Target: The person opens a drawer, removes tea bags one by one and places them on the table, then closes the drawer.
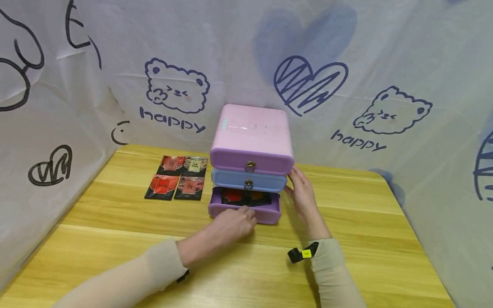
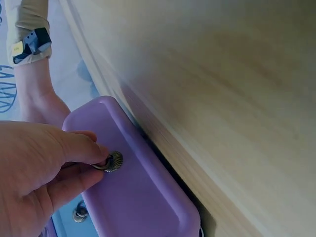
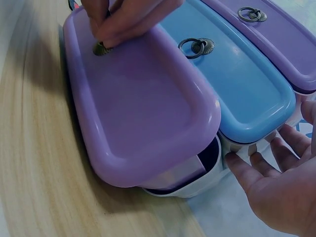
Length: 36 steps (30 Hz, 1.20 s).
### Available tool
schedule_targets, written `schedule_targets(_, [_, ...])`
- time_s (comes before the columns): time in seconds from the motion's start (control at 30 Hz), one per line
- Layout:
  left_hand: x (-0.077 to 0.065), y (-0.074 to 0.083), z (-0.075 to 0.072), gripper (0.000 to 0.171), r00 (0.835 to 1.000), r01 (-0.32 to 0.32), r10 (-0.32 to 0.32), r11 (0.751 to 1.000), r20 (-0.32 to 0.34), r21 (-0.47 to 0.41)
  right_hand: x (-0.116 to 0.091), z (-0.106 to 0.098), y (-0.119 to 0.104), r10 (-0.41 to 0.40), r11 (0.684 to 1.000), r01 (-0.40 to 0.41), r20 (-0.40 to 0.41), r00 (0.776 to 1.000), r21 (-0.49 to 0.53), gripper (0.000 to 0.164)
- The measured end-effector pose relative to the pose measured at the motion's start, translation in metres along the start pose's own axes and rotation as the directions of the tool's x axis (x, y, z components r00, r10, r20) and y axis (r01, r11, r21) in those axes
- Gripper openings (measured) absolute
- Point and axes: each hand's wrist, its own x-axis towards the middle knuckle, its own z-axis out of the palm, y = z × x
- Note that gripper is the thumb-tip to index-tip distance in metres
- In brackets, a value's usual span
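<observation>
A small three-drawer box with a pink top [image 1: 254, 128] stands against the back curtain. Its bottom purple drawer [image 1: 265, 217] is pulled partway out, and dark packets with red and orange labels [image 1: 233, 196] lie inside. My left hand [image 1: 233, 222] pinches the brass ring pull [image 2: 114, 161] on that drawer between thumb and fingers. On the box's right side rests my right hand [image 1: 302, 192], its fingertips touching the wall beside the blue middle drawer [image 3: 232, 74]. The blue drawer and the top purple drawer [image 1: 231, 159] are closed.
Several flat dark packets [image 1: 163, 186] with red or pale labels lie on the wooden table [image 1: 115, 256] left of the box. A patterned white curtain [image 1: 239, 51] hangs behind and on both sides. Each wrist carries a small black camera [image 1: 295, 255].
</observation>
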Motion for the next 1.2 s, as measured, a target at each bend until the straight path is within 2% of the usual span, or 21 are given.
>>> schedule_targets(0.27, [-0.005, 0.008, -0.007, 0.018, 1.0, -0.018, 0.018, 1.0, 0.007, -0.011, 0.0, 0.0, 0.001, 0.0, 1.0, 0.0, -0.003, 1.0, 0.002, 0.046])
schedule_targets(0.57, [-0.01, 0.019, -0.014, 0.018, 0.997, -0.055, 0.055, 0.999, 0.05, -0.003, -0.001, 0.0, 0.001, -0.005, 1.0, 0.005, 0.005, 1.0, -0.008, 0.046])
schedule_targets(0.8, [-0.017, 0.025, -0.018, 0.018, 0.997, -0.072, 0.071, 0.996, 0.021, 0.054, 0.0, -0.001, 0.0, -0.004, 1.0, 0.005, 0.004, 1.0, -0.012, 0.046])
schedule_targets(1.03, [-0.023, 0.033, -0.021, 0.014, 0.993, -0.114, 0.114, 0.993, -0.003, 0.04, 0.001, -0.001, 0.002, -0.004, 1.0, 0.004, 0.0, 1.0, 0.002, 0.047])
schedule_targets(1.2, [-0.025, 0.036, -0.021, 0.013, 0.994, -0.11, 0.11, 0.994, -0.007, 0.027, 0.0, -0.001, 0.002, -0.005, 1.0, 0.005, -0.004, 1.0, -0.01, 0.048])
